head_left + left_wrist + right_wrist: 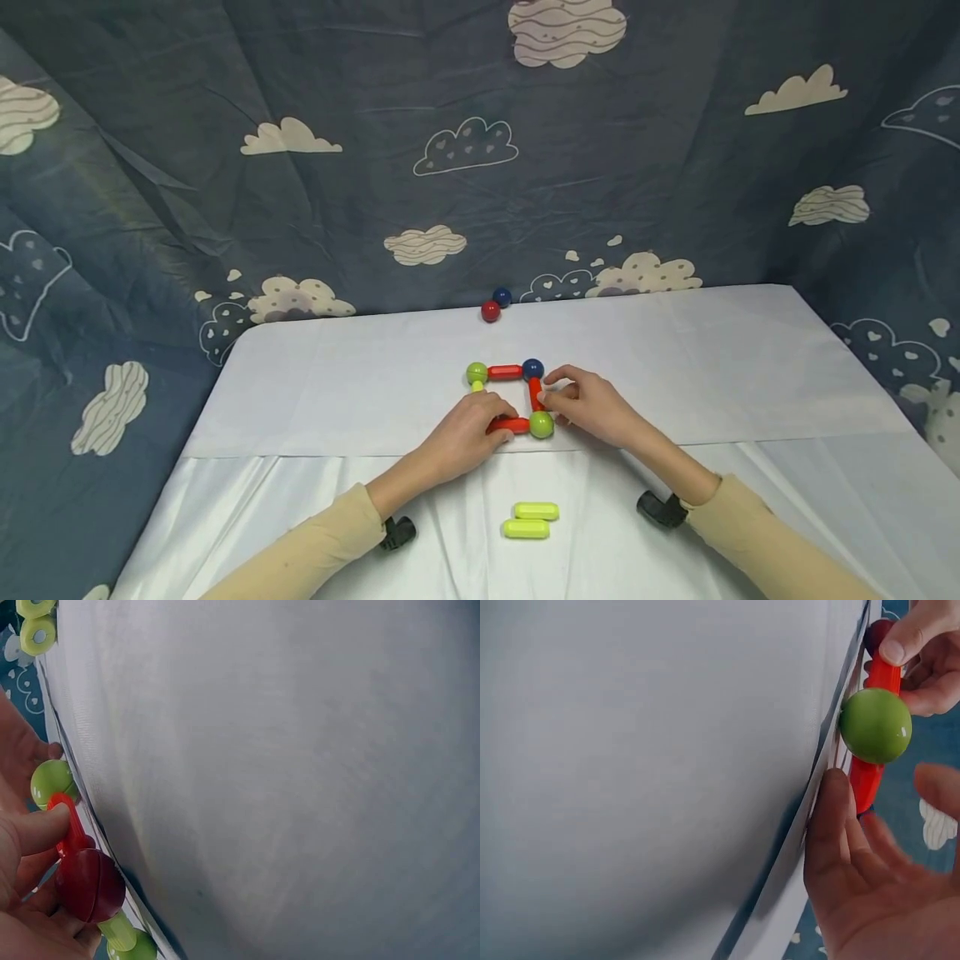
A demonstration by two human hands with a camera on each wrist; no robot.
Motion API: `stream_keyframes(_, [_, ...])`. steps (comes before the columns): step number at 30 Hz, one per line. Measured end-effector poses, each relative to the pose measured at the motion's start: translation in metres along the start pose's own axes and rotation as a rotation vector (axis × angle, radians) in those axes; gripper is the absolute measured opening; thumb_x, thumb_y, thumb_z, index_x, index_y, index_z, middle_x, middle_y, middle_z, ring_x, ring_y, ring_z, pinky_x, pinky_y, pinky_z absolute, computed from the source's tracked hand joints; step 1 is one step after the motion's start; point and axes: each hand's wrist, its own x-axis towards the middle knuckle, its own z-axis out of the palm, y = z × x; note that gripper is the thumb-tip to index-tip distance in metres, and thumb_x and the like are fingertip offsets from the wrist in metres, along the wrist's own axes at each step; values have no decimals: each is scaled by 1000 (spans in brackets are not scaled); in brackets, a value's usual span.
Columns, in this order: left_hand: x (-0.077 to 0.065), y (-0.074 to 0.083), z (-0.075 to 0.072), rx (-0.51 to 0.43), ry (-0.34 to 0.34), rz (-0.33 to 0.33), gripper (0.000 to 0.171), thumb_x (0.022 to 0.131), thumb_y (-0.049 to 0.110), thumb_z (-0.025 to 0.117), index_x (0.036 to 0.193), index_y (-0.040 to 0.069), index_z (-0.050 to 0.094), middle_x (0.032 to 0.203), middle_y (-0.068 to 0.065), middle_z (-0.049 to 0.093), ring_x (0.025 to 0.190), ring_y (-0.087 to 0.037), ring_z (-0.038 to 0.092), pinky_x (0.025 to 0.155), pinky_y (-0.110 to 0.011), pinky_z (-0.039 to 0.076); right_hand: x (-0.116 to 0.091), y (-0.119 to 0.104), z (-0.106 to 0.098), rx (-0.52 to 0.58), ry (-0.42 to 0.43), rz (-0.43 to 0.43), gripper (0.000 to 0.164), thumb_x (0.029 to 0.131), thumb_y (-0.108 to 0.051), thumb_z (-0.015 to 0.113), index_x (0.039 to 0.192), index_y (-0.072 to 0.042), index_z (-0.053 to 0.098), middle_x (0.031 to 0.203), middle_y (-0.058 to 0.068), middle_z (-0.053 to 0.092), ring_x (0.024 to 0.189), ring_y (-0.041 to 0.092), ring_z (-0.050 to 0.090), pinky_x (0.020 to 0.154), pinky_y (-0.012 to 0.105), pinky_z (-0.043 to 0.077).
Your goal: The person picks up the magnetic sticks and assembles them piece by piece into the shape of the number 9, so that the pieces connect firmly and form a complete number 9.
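A ring of toy rods and balls lies on the white table. My left hand (468, 429) pinches the front red rod (513, 426) between thumb and fingers. That rod runs from a dark red ball (90, 885), hidden under the hand in the head view, to a green ball (541, 425). Beside the right-hand red rod (535, 393) is my right hand (588, 404), fingers spread and fingertips right at the rod. A blue ball (532, 369), the back red rod (505, 372) and another green ball (477, 372) form the far side. A yellow-green rod (477, 387) makes the left side, partly covered.
Two loose yellow-green rods (527, 529) lie side by side in front of the ring. At the table's back edge sit a red ball (491, 311) and a blue ball (502, 297). A dark cloud-patterned cloth (360, 192) hangs behind the table (337, 375).
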Motion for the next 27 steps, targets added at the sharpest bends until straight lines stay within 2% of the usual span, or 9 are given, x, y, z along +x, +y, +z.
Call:
stream_keyframes(5, [1,1,-1,1,4,3,20,89,14,74,109,13,72,92,9,63,83,-7,52,81,-25,46,-15,3,-2,-100,-56,-148,32,89,-20,72,120,-17,65,98,0,68,82,18,61,71,31,52])
stream_keyframes(8, [0,1,0,4,6,2,20,89,14,75,109,13,72,92,9,63,84,-7,52,82,-25,46,-19,5,-1,-140,-84,-218,32,86,-15,75,117,-19,68,100,-1,66,87,17,60,75,30,52])
stream_keyframes(11, [-2,2,1,36,23,10,23,89,13,74,112,13,71,98,7,64,89,-9,53,86,-26,46,-21,8,0,-142,-96,-247,32,85,-11,76,115,-19,68,99,-2,65,86,18,58,75,28,52])
stream_keyframes(14, [-6,6,1,64,79,48,26,89,13,74,114,12,70,108,4,63,100,-11,54,92,-28,45,-20,8,2,-126,-101,-254,33,85,-8,75,116,-18,67,98,-3,64,86,18,57,73,27,52])
stream_keyframes(16, [-10,12,0,52,113,88,25,89,12,74,114,11,70,111,3,62,105,-12,54,94,-28,45,-20,9,3,-121,-101,-259,33,85,-8,74,116,-18,67,98,-3,64,85,19,57,72,26,52])
stream_keyframes(18, [-14,20,-1,-7,110,117,22,89,11,74,111,11,70,110,4,62,103,-11,55,91,-26,46,-20,9,3,-120,-100,-264,34,85,-6,74,115,-18,67,98,-3,64,85,19,57,71,26,51])
stream_keyframes(20, [-19,28,-1,-101,48,112,18,89,13,74,107,12,71,104,8,63,95,-7,56,83,-22,48,-20,10,3,-120,-96,-267,34,84,-5,74,115,-18,67,98,-3,64,84,19,57,71,27,51])
stream_keyframes(24, [-28,41,2,-266,-144,45,12,89,17,74,101,15,71,88,15,60,78,-1,55,69,-19,47,-20,10,4,-121,-90,-265,33,84,-6,75,114,-19,68,98,-3,64,83,18,57,70,27,51])
stream_keyframes(27, [-32,45,7,-319,-243,3,10,89,18,75,98,15,72,79,15,58,71,0,52,64,-19,45,-20,10,3,-119,-89,-262,32,84,-8,76,114,-19,68,98,-4,64,83,18,57,69,27,50])
